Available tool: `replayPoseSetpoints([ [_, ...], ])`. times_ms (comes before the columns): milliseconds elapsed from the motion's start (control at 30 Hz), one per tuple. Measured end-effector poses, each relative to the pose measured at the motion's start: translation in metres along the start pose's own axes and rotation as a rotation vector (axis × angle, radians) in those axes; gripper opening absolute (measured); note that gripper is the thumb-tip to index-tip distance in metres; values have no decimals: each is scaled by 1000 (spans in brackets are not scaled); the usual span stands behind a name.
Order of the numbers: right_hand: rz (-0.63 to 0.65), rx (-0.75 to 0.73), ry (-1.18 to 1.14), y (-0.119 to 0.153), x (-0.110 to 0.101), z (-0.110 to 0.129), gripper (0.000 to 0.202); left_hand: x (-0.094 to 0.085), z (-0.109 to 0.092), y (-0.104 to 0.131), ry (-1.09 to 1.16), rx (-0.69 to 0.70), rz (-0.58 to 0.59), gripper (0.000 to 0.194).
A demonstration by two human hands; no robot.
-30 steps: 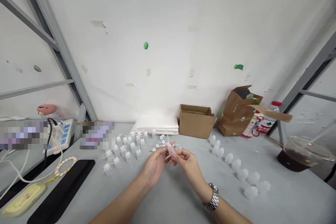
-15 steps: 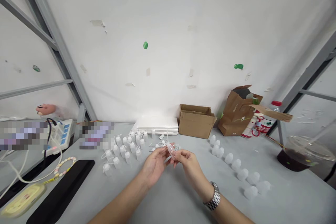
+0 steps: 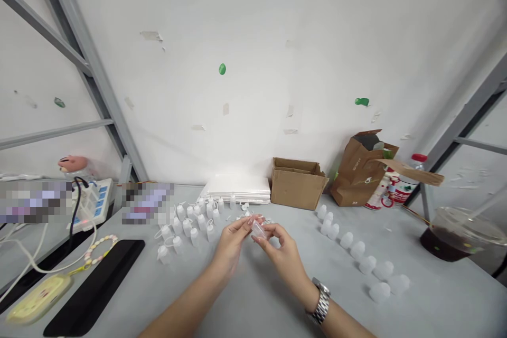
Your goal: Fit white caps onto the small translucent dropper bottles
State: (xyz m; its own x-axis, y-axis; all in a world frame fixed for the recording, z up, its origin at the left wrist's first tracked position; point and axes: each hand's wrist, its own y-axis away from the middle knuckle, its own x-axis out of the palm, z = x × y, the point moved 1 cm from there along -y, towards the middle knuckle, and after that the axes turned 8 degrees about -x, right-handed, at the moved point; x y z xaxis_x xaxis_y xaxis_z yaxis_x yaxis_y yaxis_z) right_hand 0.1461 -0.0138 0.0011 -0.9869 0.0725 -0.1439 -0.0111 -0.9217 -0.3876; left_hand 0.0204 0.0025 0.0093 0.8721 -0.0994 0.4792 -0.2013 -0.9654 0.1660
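Note:
Between my hands is a small translucent plastic bottle (image 3: 259,230), tilted above the table. My right hand (image 3: 285,253) grips its body between thumb and fingers. The fingers of my left hand (image 3: 230,243) are closed in a pinch at its top, which they partly hide. Just beyond my hands lie several small white caps (image 3: 244,208), partly covered by my fingers. To the left stand several capped squeeze bottles (image 3: 194,236), some with looped straps. On the right a slanting row of bottles without visible caps (image 3: 346,240) runs toward the front.
White flat packs (image 3: 237,190) lie stacked against the wall, beside an open cardboard box (image 3: 298,185). A brown paper bag (image 3: 356,174) and a lidded cup of dark drink (image 3: 447,237) stand at right. On the left are a black pad (image 3: 97,285), a yellow case (image 3: 39,298) and a power strip (image 3: 99,203).
The thin upright tip seen above the bottle earlier is now covered by my left fingers. My left hand has closed in at the top, and the bottle's body shows more between my hands.

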Motion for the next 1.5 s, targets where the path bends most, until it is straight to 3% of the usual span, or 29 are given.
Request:
replayPoseSetpoints([
  [200,14,-111,164,3,1,-2,17,-3,3,-2,18,-1,10,31],
  [400,-34,-361,405,7,-1,-8,13,-2,8,-3,-36,1,80,32],
  [500,-24,-443,440,7,-2,-7,14,-4,9,-4,-117,41,44,29],
  [567,23,-369,325,5,-2,-6,20,-7,7,-5,-151,65,-3,30],
  [633,102,-201,84,1,-2,-5,28,-10,4,-6,-162,81,-25,32],
  [733,231,47,-326,-6,-2,-2,33,-12,0,-7,-179,88,19,33],
  [800,242,121,-464,-9,-2,-1,33,-10,-1,-6,-189,87,55,32],
  [967,53,99,-410,-9,-4,-4,25,-6,1,-3,-173,93,77,39],
  [1067,-29,67,-357,-8,-3,-7,27,-8,2,-4,-155,103,12,42],
  [1167,-5,72,-349,-8,-2,-7,28,-11,2,-6,-167,119,-31,38],
  [1333,165,102,-360,-8,-3,0,31,-11,-1,-6,-197,116,2,32],
  [1500,61,17,-142,-5,-3,4,26,-5,-2,0,-171,80,68,34],
])
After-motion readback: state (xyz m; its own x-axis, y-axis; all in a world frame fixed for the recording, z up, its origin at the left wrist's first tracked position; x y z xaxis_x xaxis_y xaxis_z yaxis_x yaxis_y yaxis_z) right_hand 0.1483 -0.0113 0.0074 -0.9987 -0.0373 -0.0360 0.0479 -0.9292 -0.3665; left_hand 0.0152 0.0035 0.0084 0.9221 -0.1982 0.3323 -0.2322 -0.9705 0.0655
